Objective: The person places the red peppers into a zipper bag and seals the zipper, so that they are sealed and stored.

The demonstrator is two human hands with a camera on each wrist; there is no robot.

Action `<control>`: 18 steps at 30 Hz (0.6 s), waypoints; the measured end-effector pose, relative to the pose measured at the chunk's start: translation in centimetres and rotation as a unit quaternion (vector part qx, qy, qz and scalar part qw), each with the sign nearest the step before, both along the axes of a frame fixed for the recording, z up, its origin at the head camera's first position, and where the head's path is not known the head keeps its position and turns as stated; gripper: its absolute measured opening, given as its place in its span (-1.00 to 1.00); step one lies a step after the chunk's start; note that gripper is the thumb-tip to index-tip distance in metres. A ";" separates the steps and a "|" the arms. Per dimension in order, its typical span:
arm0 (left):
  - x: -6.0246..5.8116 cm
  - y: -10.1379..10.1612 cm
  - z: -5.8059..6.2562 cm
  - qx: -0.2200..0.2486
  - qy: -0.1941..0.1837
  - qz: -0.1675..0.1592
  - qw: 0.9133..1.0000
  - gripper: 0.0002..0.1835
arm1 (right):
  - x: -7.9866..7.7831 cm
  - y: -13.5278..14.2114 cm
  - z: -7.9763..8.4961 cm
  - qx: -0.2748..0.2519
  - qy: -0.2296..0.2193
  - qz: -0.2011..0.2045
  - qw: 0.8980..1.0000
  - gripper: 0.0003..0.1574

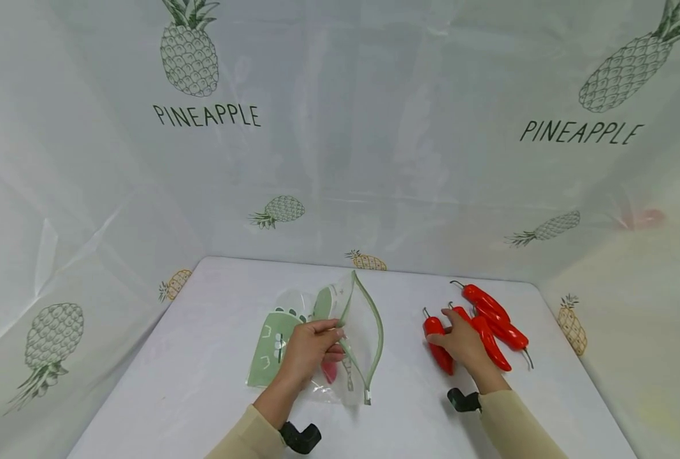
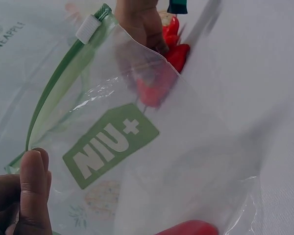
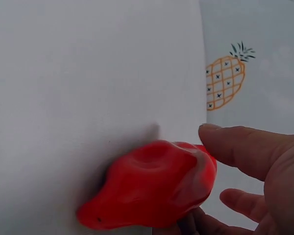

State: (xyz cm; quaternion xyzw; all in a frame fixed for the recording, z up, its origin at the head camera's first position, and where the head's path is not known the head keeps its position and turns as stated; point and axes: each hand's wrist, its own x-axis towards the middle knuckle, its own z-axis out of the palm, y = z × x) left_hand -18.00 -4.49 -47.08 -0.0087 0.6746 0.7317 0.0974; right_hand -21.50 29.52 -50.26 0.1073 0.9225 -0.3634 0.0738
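Observation:
My left hand pinches the green-edged rim of a clear zip bag, whose mouth gapes toward the right. A white slider sits on the green zip strip, and a green "NIU+" label marks the clear film. Inside the bag lies a red chili pepper, partly hidden by the hand. My right hand holds another red chili pepper between thumb and fingers, close to the table. Just right of it, several more red chili peppers lie in a loose pile, partly behind the hand.
A white table carries everything. Green printed film lies flat left of the bag's mouth. A pale curtain with pineapple prints hangs behind the table and along both sides. Dark wrist mounts sit below both hands.

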 end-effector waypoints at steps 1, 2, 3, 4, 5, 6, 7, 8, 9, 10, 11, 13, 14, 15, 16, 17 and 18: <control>0.0 0.0 0.0 0.000 0.001 -0.001 1.000 -0.53 | -0.1 0.0 0.1 0.002 -0.004 0.000 1.000 0.14; 0.0 0.1 0.0 0.000 0.000 -0.002 1.000 -0.53 | -0.1 -0.1 0.1 0.004 -0.008 0.001 1.000 0.13; 0.1 0.1 0.0 0.000 0.000 -0.002 1.000 -0.53 | -0.1 -0.1 0.2 0.006 -0.013 0.003 1.000 0.14; 0.1 0.1 0.0 0.000 -0.001 -0.003 1.000 -0.53 | -0.1 -0.1 0.3 0.011 -0.017 0.006 1.000 0.14; 0.1 0.1 0.0 -0.002 -0.001 -0.003 1.000 -0.53 | -0.1 -0.2 0.4 0.015 -0.021 0.008 1.000 0.14; 0.2 0.1 0.0 -0.003 -0.003 -0.002 1.000 -0.53 | -0.1 -0.3 0.5 0.020 -0.025 0.012 0.999 0.14; 0.2 0.1 0.0 -0.004 -0.003 -0.002 1.000 -0.53 | -0.1 -0.3 0.5 0.024 -0.028 0.017 0.999 0.13; 0.2 0.1 0.0 -0.005 -0.004 -0.001 1.000 -0.53 | -0.2 -0.4 0.6 0.027 -0.029 0.023 0.999 0.13; 0.2 0.1 -0.1 -0.006 -0.004 -0.001 1.000 -0.53 | -0.2 -0.5 0.7 0.027 -0.031 0.026 0.999 0.12; 0.2 0.1 -0.1 -0.006 -0.004 0.000 1.000 -0.53 | -0.2 -0.6 0.7 0.023 -0.030 0.027 0.999 0.11; 0.2 0.1 -0.1 -0.006 -0.004 0.000 1.000 -0.53 | -0.2 -0.7 0.8 0.015 -0.028 0.027 0.999 0.10; 0.1 0.1 0.0 -0.005 -0.004 0.001 1.000 -0.54 | -0.2 -0.9 0.9 -0.002 -0.017 0.026 1.000 0.08; 0.1 0.1 0.0 -0.005 -0.004 0.002 1.000 -0.54 | -0.2 -1.0 1.0 -0.013 -0.008 0.023 1.000 0.08; 0.1 0.0 0.0 -0.004 -0.003 0.003 1.000 -0.54 | -0.2 -1.0 1.0 -0.024 0.000 0.018 1.000 0.08; 0.1 0.0 0.0 -0.003 -0.003 0.003 1.000 -0.54 | -0.1 -1.1 1.1 -0.034 0.009 0.016 0.999 0.07; 0.0 0.0 0.0 -0.002 -0.003 0.004 1.000 -0.54 | -0.1 -1.2 1.2 -0.043 0.018 0.013 0.999 0.07; 0.0 0.0 0.0 -0.002 -0.003 0.005 1.000 -0.54 | 0.0 -1.2 1.3 -0.050 0.026 0.011 0.998 0.07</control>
